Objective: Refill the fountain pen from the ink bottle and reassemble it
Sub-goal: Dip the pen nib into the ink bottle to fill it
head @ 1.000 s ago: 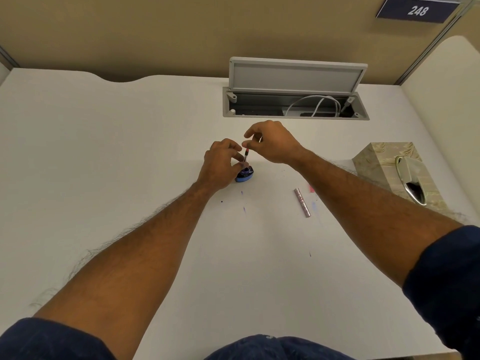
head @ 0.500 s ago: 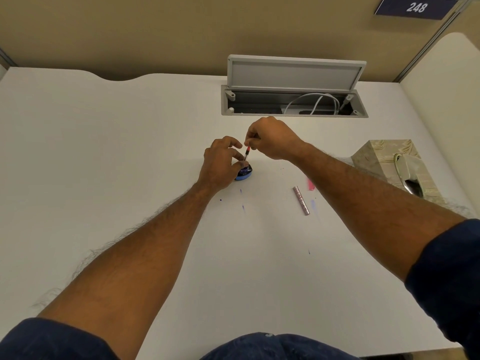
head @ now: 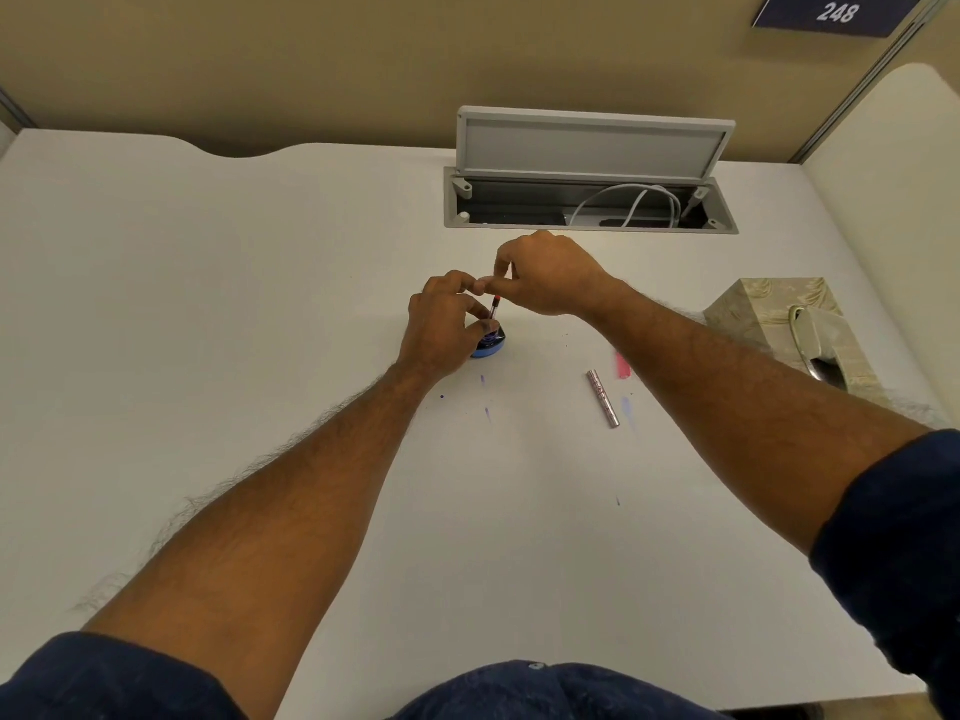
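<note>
A small blue ink bottle (head: 490, 345) stands on the white desk (head: 208, 304) near its middle. My left hand (head: 441, 324) wraps around the bottle's left side and its thumb touches the thin pen section (head: 493, 310), which stands upright with its lower end in the bottle's mouth. My right hand (head: 545, 275) pinches the red top end of that section from above. The metallic pen barrel (head: 603, 398) lies loose on the desk to the right, with a pink piece (head: 622, 365) just beyond it.
An open cable hatch (head: 589, 200) with white cords sits at the back of the desk. A patterned tissue box (head: 795, 330) stands at the right. Small blue ink spots (head: 485, 402) mark the desk in front of the bottle.
My right hand has shifted slightly back and up at the top of the pen section. My left hand has stayed at the bottle, its fingers a little more spread.
</note>
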Demonstrator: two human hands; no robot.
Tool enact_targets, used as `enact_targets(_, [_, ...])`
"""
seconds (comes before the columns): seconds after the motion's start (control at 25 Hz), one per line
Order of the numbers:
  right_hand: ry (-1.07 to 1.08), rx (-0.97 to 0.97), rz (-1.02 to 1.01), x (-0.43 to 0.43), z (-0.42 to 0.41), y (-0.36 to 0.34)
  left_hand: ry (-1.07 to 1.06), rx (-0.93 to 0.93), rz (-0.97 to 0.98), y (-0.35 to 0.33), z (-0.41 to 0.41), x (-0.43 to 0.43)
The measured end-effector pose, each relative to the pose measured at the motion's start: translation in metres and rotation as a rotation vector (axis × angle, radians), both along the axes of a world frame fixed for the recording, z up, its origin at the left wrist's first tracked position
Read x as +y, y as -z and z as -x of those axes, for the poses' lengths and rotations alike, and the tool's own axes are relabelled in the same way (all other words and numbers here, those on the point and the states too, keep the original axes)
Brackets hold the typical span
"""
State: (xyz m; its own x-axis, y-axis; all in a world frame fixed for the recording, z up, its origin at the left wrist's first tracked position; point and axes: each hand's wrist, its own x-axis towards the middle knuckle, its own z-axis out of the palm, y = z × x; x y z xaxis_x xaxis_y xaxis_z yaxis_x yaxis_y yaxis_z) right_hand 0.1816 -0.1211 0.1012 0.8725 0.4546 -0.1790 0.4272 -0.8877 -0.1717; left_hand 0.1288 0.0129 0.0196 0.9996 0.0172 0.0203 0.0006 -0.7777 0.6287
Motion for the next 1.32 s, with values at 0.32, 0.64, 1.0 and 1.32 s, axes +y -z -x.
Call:
enact_targets(0.32, [0.010, 0.022, -0.011, -0.001, -0.002, 0.000, -0.009, -0.030, -0.010, 0.003, 0.002, -0.001])
enact_targets(0.64, [-0.063, 0.105, -0.068, -0.004, -0.003, 0.000, -0.024, -0.026, -0.013, 0.004, 0.004, -0.001])
enact_targets(1.0, [-0.045, -0.053, 0.116, 0.003, 0.000, 0.003, -0.030, -0.037, -0.011, 0.003, 0.006, -0.003])
enact_targets(1.32, [-0.098, 0.101, -0.075, -0.006, -0.003, -0.007, -0.054, -0.036, -0.025, 0.003, 0.005, -0.003])
